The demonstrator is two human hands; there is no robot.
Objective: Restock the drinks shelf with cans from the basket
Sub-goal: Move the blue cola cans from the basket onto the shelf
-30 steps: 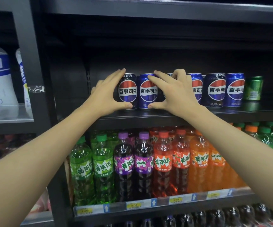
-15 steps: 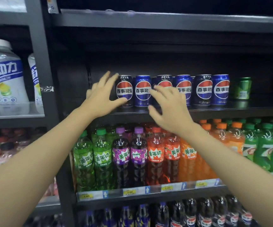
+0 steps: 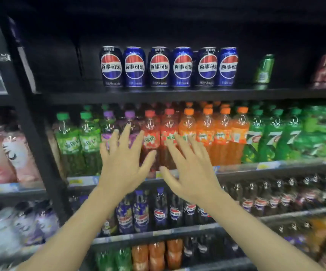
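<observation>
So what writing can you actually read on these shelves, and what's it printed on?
"百事可乐": on each of the six blue cans on the upper shelf.
"7": on the green bottles at right, one shelf down.
Labels on the orange bottles, the lone green can and the price tags: too blurred to read.

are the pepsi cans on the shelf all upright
Upright: the pepsi cans stand in a row on the shelf, logos level, none tipped.

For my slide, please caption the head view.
Both open hands hover below six blue cola cans on the black shelf.
</observation>
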